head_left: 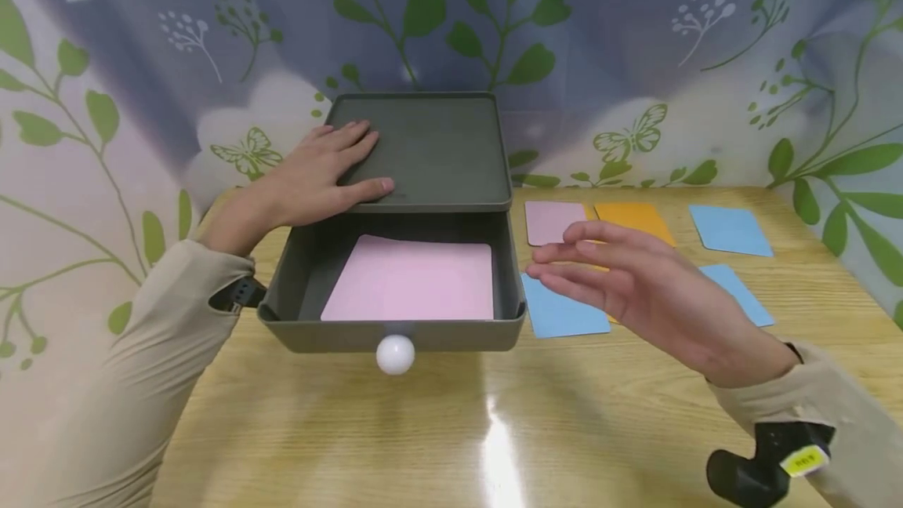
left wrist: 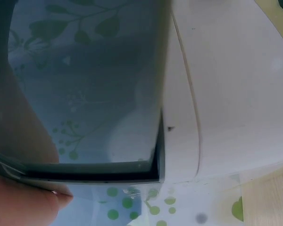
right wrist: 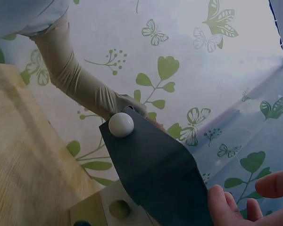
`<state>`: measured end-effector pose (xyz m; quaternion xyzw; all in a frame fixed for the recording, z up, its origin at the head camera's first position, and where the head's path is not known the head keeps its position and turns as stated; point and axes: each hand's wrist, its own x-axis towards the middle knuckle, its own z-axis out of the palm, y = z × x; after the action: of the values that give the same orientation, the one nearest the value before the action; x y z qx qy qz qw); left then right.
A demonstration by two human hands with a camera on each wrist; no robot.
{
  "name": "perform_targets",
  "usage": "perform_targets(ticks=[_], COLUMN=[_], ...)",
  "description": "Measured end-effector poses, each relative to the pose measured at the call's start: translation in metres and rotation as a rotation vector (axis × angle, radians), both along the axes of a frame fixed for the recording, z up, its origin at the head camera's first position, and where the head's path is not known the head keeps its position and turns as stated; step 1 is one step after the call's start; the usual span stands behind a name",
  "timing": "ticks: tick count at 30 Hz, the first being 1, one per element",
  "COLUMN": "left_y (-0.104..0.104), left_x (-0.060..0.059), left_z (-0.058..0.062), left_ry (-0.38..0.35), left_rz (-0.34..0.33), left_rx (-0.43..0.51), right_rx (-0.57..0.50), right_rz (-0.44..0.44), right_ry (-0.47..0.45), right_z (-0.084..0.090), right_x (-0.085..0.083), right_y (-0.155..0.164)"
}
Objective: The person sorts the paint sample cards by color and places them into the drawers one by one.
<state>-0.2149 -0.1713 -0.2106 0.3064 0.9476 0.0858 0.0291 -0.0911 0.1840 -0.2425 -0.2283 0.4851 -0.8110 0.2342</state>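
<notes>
A dark grey drawer (head_left: 458,337) with a white ball knob (head_left: 395,355) stands pulled out towards me. Inside it lies a pink sheet (head_left: 416,281), its back edge under the unit's tray-like top (head_left: 437,147). My left hand (head_left: 320,175) rests flat on the left side of that top, fingers spread and thumb extended. Over the cards at the right hovers my right hand (head_left: 649,288), fingers loosely extended and holding nothing. It partly covers a blue card (head_left: 564,312) and an orange one. In the right wrist view the right fingers (right wrist: 221,207) appear beside the drawer's edge.
Behind the right hand a pink card (head_left: 550,219), an orange card (head_left: 638,219) and blue cards (head_left: 730,230) lie on the wooden table (head_left: 317,429). A leaf-patterned curtain (head_left: 600,45) hangs close behind. Below the drawer, the right wrist view shows another round knob (right wrist: 119,209).
</notes>
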Motion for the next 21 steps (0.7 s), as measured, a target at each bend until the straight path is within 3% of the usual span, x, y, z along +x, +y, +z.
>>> perform_targets(ticks=[3,10,14,17,21], left_y=[0.0,-0.002,0.0,0.001,0.0], left_x=[0.0,0.001,0.001,0.001,0.001], left_z=[0.0,0.002,0.002,0.001,0.001], left_ry=[-0.004,-0.009,-0.006,-0.003,-0.004], left_rz=[-0.002,0.01,0.005,0.0,-0.001], left_rx=[0.0,-0.005,-0.01,-0.009,0.0], right_rx=[0.041,0.218,0.319,0.492,0.83], right_rz=[-0.032,-0.262,-0.337,-0.381,-0.44], right_ry=[-0.001,-0.073,-0.102,-0.057,0.008], right_z=[-0.004,-0.024,-0.04,-0.051,-0.066], right_x=[-0.006,-0.041,-0.055,-0.063,-0.073], right_y=[0.009,0.026,0.036,0.041,0.038])
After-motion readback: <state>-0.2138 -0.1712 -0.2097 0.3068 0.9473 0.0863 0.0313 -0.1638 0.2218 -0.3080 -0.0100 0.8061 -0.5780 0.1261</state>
